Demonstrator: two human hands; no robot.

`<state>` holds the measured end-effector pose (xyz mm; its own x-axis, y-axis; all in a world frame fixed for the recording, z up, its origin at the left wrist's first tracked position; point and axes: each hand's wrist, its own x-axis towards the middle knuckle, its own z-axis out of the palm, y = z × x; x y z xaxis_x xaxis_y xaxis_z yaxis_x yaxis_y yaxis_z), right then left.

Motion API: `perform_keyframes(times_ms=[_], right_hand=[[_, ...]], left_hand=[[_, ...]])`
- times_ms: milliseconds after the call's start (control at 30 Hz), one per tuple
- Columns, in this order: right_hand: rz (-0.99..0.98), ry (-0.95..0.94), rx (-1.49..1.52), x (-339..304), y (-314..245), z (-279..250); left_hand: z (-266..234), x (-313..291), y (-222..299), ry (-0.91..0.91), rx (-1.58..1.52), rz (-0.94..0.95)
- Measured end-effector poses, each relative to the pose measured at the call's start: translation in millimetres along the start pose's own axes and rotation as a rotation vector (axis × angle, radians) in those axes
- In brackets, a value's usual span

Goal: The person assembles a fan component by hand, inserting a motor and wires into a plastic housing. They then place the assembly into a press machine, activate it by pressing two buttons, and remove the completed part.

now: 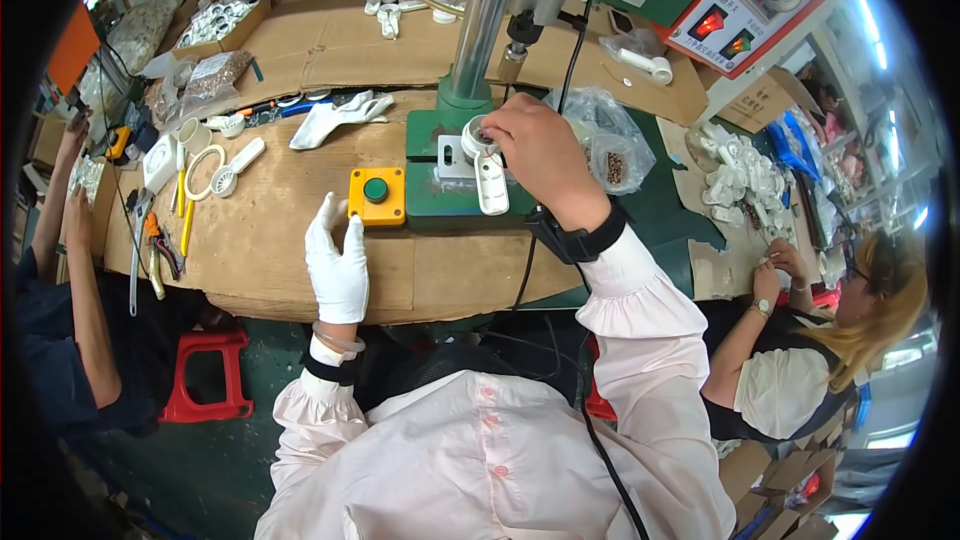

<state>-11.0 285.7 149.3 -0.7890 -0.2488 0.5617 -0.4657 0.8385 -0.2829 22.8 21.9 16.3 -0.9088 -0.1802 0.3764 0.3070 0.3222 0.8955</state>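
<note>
One bare right hand [543, 150] reaches over the press base [428, 204], its fingers curled down at the round head of one white handle-shaped plastic part [491, 190]; whether they clamp that head or something small in it, I cannot tell. The part lies on the base, beside one slotted metal plate [450, 162], its handle toward the person. The left hand [338, 270], in one white glove, rests by the tabletop's [270, 240] near edge, thumb and fingers apart, just beside one yellow control box [394, 214] with one green push button [376, 190]. Farther left on the tabletop lie a second white glove [335, 122] and one white ring [188, 174]. Right of the press sit one clear bag [633, 162] holding small brown pieces, and a pile of white plastic parts [740, 185], too many to count. Two lit rocker switches [709, 24], one red, one green, show above.
</note>
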Motion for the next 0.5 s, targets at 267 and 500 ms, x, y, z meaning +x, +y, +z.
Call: perform_keyframes(times_ms=[267, 500], right_hand=[[0.295, 0.245, 0.091, -68.7, -10.3, -46.3], [0.289, 0.197, -0.092, -132.9, 11.9, -25.1]], left_hand=[[-0.7, -4.7, 1.7, 0.054, -0.162, 0.013], [3.6, 8.7, 40.6, -0.101, 0.351, 0.519]])
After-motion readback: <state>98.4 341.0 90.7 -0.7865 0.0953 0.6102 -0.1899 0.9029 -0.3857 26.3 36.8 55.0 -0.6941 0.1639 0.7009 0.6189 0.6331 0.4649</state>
